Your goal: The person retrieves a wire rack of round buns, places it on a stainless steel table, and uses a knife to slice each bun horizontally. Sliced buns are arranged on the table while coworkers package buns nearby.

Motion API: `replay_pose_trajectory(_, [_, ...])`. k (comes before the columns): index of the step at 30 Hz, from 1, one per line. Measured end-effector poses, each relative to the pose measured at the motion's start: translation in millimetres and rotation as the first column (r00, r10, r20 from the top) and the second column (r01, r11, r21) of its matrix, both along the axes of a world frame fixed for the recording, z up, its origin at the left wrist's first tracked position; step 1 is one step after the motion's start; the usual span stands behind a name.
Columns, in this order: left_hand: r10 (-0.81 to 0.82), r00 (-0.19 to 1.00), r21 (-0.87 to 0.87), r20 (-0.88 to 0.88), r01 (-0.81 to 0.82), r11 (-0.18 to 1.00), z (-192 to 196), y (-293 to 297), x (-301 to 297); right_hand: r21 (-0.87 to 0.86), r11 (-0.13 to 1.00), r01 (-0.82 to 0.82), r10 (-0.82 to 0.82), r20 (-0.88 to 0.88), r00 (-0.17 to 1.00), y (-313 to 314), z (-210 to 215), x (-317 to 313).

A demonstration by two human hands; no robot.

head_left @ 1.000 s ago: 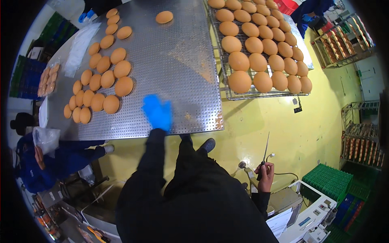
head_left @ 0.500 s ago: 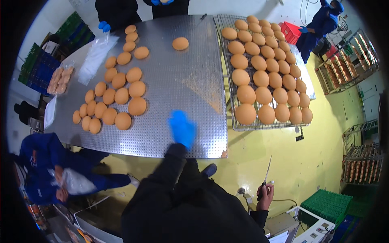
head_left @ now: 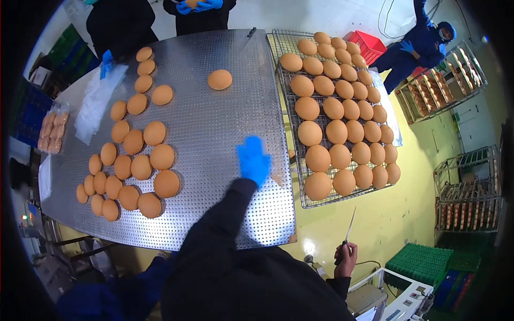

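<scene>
1. The knife is thin and pale against the yellow floor; its blade points up and slightly right, and its handle is hidden inside the fist. It sits below the table's near right corner, off the work surface.
2. The right hand, bare, is clenched around the knife handle, low at the person's side; the forearm is cut off behind the dark torso.
3. The left hand, in a blue glove, reaches forward over the perforated steel table on a dark sleeve. Its fingers look spread and empty, though only the back shows, so contact with the table cannot be told.
4. The nearest bun lies on the wire rack, just right of the gloved hand.
5. Loose buns cluster at the table's left.
</scene>
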State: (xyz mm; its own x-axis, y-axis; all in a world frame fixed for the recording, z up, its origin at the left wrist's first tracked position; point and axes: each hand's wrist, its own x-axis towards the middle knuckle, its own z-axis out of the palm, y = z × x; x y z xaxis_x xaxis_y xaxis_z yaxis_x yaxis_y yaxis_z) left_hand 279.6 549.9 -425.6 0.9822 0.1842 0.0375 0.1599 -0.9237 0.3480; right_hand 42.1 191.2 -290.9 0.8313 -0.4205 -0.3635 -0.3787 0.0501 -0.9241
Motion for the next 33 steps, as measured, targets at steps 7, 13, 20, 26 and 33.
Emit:
replay_pose_trajectory(7, [-0.208, 0.946, -0.659, 0.247, 0.321, 0.680, 5, -54, -12, -0.077, 0.995, 0.059, -0.058, 0.017, 0.998, 30, 1, 32])
replay_pose_trajectory(13, [0.356, 0.929, 0.170, 0.101, -0.368, 0.914, 15, 132, 76, -0.204, 0.976, 0.070, -0.076, -0.022, 0.997, 24, -8, 21])
replay_pose_trajectory(20, [-0.359, 0.880, -0.271, 0.311, 0.445, 0.854, -19, 3, 113, -0.231, 0.972, -0.032, 0.023, -0.042, 0.999, 52, 6, 59])
replay_pose_trajectory(26, [-0.020, 0.954, -0.045, 0.300, 0.035, 0.998, -14, 96, 202, -0.260, 0.965, -0.031, 0.029, -0.011, 1.000, 59, 19, 57])
replay_pose_trajectory(33, [-0.325, 0.931, 0.129, 0.167, 0.306, 0.943, -8, 30, 213, -0.235, 0.969, -0.073, 0.068, -0.031, 0.997, 74, 16, 48])
